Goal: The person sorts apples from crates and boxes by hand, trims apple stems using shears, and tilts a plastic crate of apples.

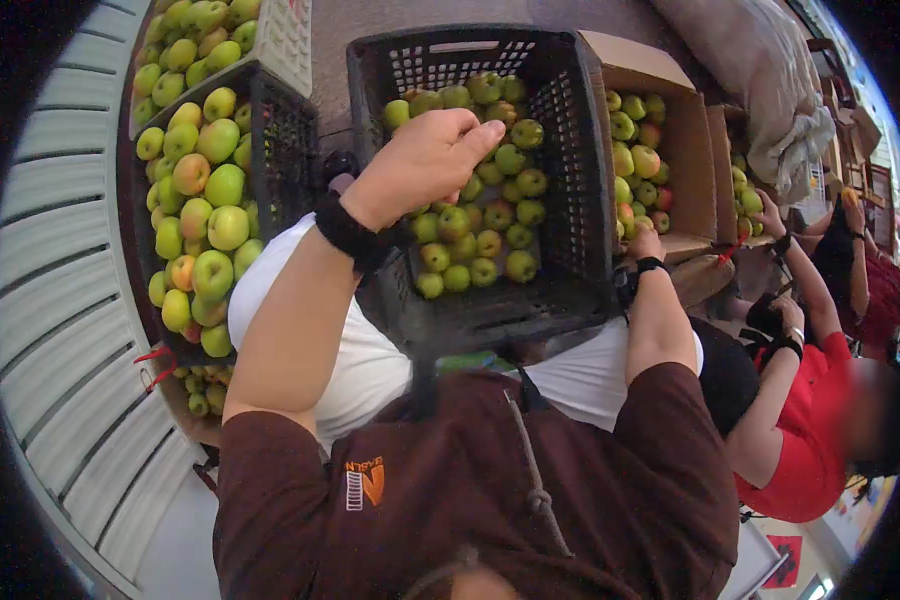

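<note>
A: Head view, item one: left hand (425,160)?

B: Raised over the black slotted plastic crate (580,150), fingers curled into a loose fist. A hint of red-green shows beneath the knuckles, possibly a small apple, but whether it grips anything I cannot tell. Below and beyond the hand: small green-yellow apples (490,230) piled in the crate's far half, near floor bare, likely a crate being emptied or filled.

A: Item two: right hand (647,243)?

B: Low at the crate's right outer wall, black band at the wrist, mostly hidden; grip cannot be told. Just beyond it, an open brown cardboard box (690,150) of green and reddish apples.

A: Remainder?

B: Left of the left hand, a second black crate (285,150) heaped with larger green apples (205,210). Right of the right hand, a co-worker in a red shirt (810,430), reaching toward further fruit
</note>
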Demonstrator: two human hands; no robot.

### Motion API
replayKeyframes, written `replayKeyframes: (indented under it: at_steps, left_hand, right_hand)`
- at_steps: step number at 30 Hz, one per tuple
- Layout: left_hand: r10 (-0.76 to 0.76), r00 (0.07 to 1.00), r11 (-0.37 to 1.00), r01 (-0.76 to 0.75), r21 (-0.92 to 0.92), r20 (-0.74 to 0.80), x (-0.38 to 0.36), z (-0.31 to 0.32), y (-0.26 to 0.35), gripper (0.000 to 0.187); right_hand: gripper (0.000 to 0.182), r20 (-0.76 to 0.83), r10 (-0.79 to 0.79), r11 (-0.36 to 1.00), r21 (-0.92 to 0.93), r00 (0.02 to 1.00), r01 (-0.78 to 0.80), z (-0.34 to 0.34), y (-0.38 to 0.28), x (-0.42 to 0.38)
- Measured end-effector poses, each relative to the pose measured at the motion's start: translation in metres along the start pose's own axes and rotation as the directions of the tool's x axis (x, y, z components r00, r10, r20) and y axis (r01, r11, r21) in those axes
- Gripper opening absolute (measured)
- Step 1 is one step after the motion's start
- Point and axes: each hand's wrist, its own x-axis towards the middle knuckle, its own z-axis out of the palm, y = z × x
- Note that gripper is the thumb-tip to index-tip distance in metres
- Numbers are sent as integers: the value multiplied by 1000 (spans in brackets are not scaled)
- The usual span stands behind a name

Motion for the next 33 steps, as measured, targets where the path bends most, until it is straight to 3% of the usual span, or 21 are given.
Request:
replayKeyframes:
  at_steps: [3,6,7,9,12,14,15,16,17,19,21,22,27,28,30,31,33]
  left_hand:
    - [20,1000,998,-20,54,16,1,2,-4,34]
    - [51,999,997,-51,64,3,1,1,-4,31]
    - [105,993,978,-95,184,-48,2,0,-7,30]
    - [224,966,895,-151,419,-129,5,1,-16,28]
    - [232,958,585,3,811,-171,-3,5,-18,24]
    - [175,981,541,-26,840,-82,-1,1,-31,23]
    - [144,989,519,-43,854,-38,0,-1,-35,23]
    - [146,987,528,-26,849,-61,1,-2,-34,23]
    - [149,985,536,-10,844,-83,1,-3,-32,23]
    - [148,983,540,9,842,-106,2,-6,-30,23]
    - [142,984,531,19,847,-111,2,-9,-29,23]
    - [145,983,529,15,848,-108,3,-10,-29,23]
    - [142,989,502,-32,864,-45,1,-2,-29,23]
    - [125,991,496,-28,868,-40,1,0,-30,24]
    - [94,995,478,-15,878,-34,2,2,-33,24]
    - [114,993,479,-23,877,-37,1,3,-33,22]
    - [143,989,476,-30,879,-43,-3,6,-35,20]
  right_hand:
    - [33,101,-64,995,-69,993,72,-19,-7,-9]
    - [28,-174,-116,978,152,978,143,1,9,27]
    - [27,-333,-124,941,260,935,217,-12,-3,26]
    - [25,-615,-71,815,418,785,402,-48,-35,18]
    - [19,-650,-71,489,638,757,595,-103,-90,-13]
    - [16,-633,-186,330,680,751,655,-124,-144,-49]
    - [16,-578,-245,318,711,778,628,-127,-163,-65]
    - [15,-519,-304,308,740,799,598,-126,-179,-81]
    - [17,-578,-372,386,615,727,687,-121,-192,-93]
    - [21,-551,-432,357,623,714,697,-104,-211,-110]
    - [19,-646,-394,434,497,654,752,-101,-217,-129]
    - [29,-710,-397,451,400,581,798,-101,-213,-129]
    - [46,-856,-127,719,269,502,641,-113,-179,-97]
    - [55,-844,-109,778,256,525,573,-99,-169,-79]
    - [56,-510,68,791,551,858,265,-82,-156,-51]
    - [57,-283,146,763,642,948,74,-84,-158,-50]
    - [58,-77,52,755,656,996,12,-99,-156,-50]
